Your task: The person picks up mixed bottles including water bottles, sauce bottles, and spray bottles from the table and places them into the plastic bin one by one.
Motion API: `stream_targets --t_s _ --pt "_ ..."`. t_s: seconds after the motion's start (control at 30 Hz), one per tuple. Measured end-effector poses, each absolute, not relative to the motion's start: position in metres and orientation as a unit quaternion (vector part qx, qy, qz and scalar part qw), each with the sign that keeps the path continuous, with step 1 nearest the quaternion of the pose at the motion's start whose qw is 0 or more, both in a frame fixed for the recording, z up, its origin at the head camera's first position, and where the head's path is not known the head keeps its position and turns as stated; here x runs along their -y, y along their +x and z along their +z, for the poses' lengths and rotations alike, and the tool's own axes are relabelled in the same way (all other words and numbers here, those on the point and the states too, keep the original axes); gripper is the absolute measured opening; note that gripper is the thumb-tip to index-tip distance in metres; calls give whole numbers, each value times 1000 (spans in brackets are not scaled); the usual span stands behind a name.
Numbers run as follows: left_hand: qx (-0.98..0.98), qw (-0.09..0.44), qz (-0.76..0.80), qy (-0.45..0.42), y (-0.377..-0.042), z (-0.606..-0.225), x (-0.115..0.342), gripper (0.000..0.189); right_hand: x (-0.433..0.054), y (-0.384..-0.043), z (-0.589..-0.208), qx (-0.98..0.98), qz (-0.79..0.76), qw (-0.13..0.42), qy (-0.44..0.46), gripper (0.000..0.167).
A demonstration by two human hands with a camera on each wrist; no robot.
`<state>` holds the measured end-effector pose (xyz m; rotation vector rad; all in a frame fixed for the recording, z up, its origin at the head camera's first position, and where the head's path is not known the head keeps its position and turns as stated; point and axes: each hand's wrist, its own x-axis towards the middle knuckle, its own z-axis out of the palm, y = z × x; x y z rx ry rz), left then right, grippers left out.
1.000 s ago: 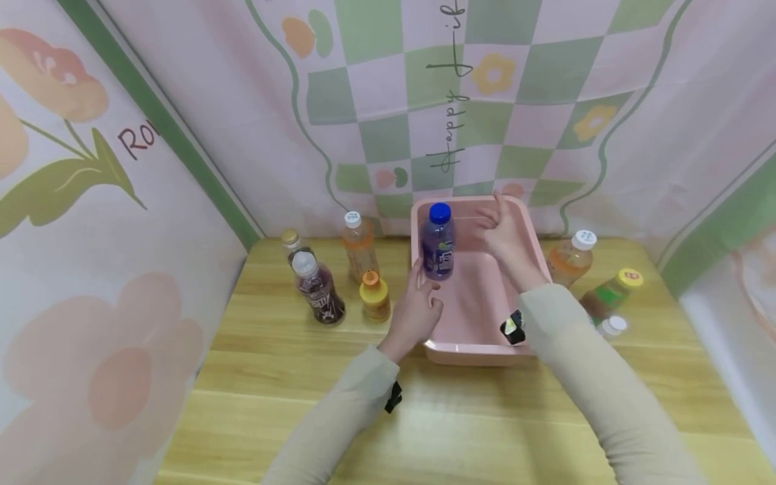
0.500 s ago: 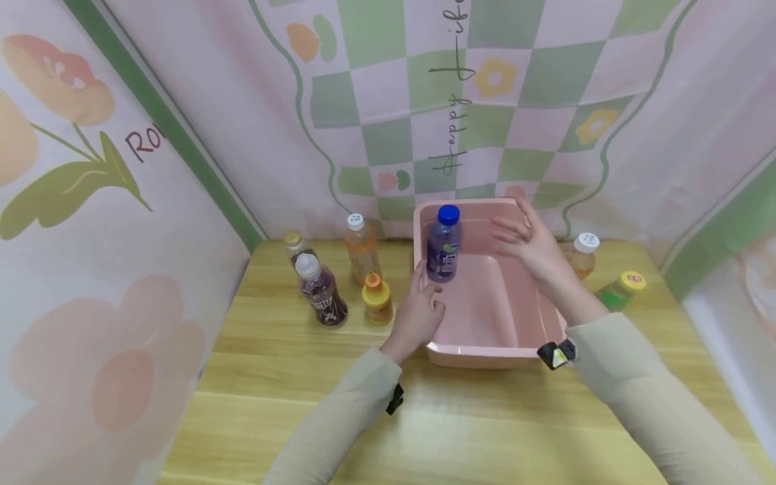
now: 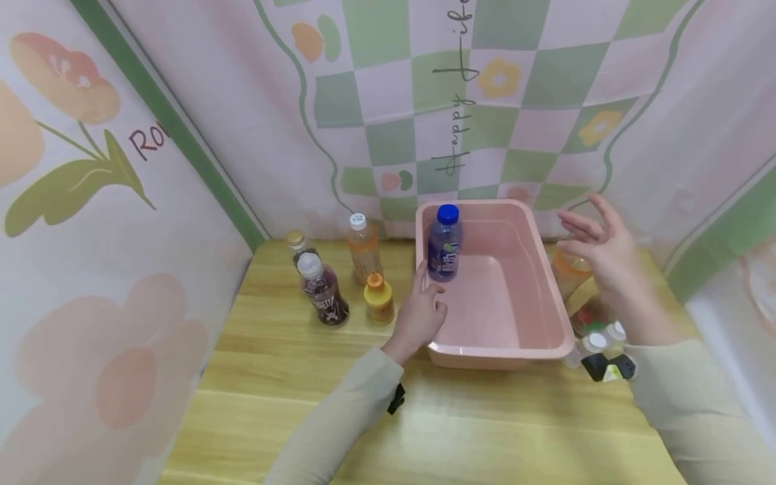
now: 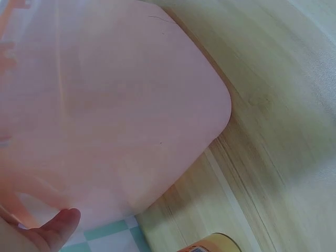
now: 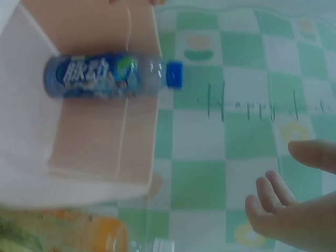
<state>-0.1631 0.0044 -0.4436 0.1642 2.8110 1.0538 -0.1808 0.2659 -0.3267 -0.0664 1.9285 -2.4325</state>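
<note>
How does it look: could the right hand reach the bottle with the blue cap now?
Probably yes. The right hand looks empty, and the bottle stands in the open pink tub with nothing seen over its blue cap. The hand would only need to cross above the tub.

I'm facing a green-and-white checkered curtain (image 3: 388,145) reading "Happy"; on my left a flower-printed curtain (image 3: 109,357) is showing, and a green stripe (image 3: 166,128) is slanting down towards the wooden table (image 3: 254,377)

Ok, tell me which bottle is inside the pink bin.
The blue-capped bottle, upright in the pink bin; the other bottles in view are outside it.
</note>
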Motion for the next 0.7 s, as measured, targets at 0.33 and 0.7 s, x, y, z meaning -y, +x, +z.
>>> stream_targets --t_s 0.33,0.7 --pt "-936 66 343 53 -164 -443 -5 34 -303 -177 -326 -627 -769 -12 124 95" --pt "-938 59 336 59 -162 -442 -4 32 -332 -173 -345 -589 -791 -45 157 103"
